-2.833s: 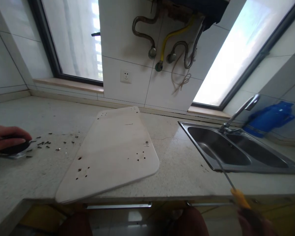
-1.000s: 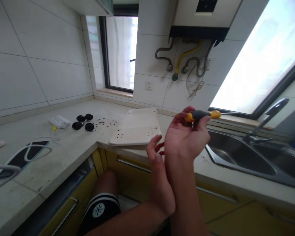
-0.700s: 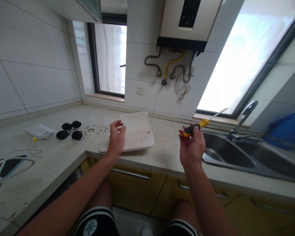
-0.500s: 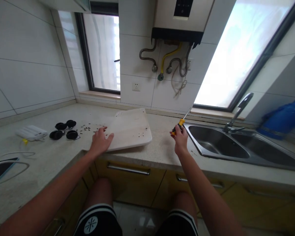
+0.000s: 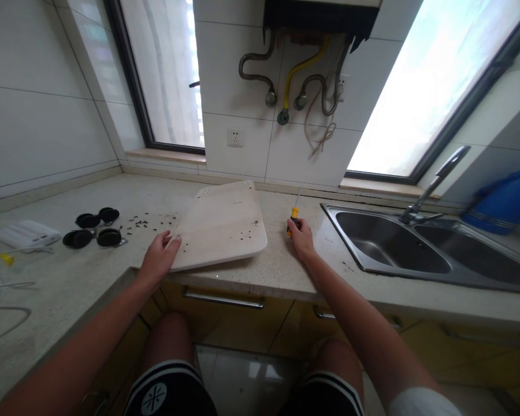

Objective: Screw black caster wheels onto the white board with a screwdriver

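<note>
My right hand (image 5: 301, 236) is wrapped around the yellow-and-black handle of a screwdriver (image 5: 294, 214), whose thin metal shaft points up and away from me. It is above the counter, right of a pale board (image 5: 221, 219). The board has rounded corners and clusters of small holes near them. My left hand (image 5: 159, 254) is at its near left corner, with the thumb by the edge and the fingers slightly apart. Small dark screws (image 5: 142, 223) lie scattered beyond that hand. Several black casters (image 5: 109, 237) with metal plates are grouped further left.
A double steel sink (image 5: 372, 237) with a tap (image 5: 437, 179) is set into the counter on the right. A white power strip (image 5: 28, 234) and cables lie at left. Pipes (image 5: 286, 81) hang on the wall. Drawer handles (image 5: 223, 299) project below the counter edge.
My right hand has brought the screwdriver left, closer to the board, and its shaft is now more upright. My left hand has drawn back toward the board's near left corner. The view has tilted down.
</note>
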Tool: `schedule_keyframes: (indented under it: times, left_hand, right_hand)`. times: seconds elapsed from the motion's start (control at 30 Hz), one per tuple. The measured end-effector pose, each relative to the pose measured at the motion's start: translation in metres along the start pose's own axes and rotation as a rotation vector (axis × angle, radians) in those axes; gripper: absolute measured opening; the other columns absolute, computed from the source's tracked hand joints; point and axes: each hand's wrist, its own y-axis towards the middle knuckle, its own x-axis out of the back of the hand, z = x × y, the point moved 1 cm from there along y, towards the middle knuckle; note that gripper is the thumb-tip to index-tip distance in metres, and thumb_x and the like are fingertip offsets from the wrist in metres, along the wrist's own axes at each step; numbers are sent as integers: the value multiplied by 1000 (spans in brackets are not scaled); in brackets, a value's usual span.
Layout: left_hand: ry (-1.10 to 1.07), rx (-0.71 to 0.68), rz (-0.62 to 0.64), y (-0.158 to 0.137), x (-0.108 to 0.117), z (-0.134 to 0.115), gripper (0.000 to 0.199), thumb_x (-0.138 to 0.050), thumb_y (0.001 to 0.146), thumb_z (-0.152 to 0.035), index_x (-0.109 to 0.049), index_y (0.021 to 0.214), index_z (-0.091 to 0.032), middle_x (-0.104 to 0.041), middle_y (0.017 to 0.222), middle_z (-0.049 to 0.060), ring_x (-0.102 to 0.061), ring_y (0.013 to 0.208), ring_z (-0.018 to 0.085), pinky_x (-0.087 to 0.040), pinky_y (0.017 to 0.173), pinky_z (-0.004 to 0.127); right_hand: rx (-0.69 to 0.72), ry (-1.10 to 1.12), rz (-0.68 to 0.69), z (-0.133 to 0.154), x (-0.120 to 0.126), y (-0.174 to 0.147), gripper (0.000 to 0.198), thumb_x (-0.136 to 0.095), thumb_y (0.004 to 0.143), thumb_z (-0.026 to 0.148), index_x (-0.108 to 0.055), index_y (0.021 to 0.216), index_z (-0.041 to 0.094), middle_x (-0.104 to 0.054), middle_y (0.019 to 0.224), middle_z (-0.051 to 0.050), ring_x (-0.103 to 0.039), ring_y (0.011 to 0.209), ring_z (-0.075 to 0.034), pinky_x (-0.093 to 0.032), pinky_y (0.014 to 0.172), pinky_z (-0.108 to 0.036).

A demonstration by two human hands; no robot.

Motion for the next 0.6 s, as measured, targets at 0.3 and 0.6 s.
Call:
schedule_keyframes:
  times: [0.3, 0.6]
  left_hand:
    - [-7, 30, -24, -3, -1, -5, 63, -68, 87, -42, -69, 144, -16, -75, 143, 18, -71, 137, 38, -53, 124, 53]
    - [-20, 69, -23, -7, -1, -10, 58, -70, 91, -31, -67, 145, -12, -74, 145, 18, -72, 135, 37, -54, 122, 53]
  right_hand:
    - [43, 0, 30, -13, 2, 8, 43, -72, 106, 48, -69, 134, 17, -72, 131, -10, -73, 114, -22, -66, 99, -44]
    - [40, 15, 41, -17, 2, 9, 42, -71, 106, 49, -70, 133, 17, -73, 129, -10, -73, 111, -21, -66, 97, -43]
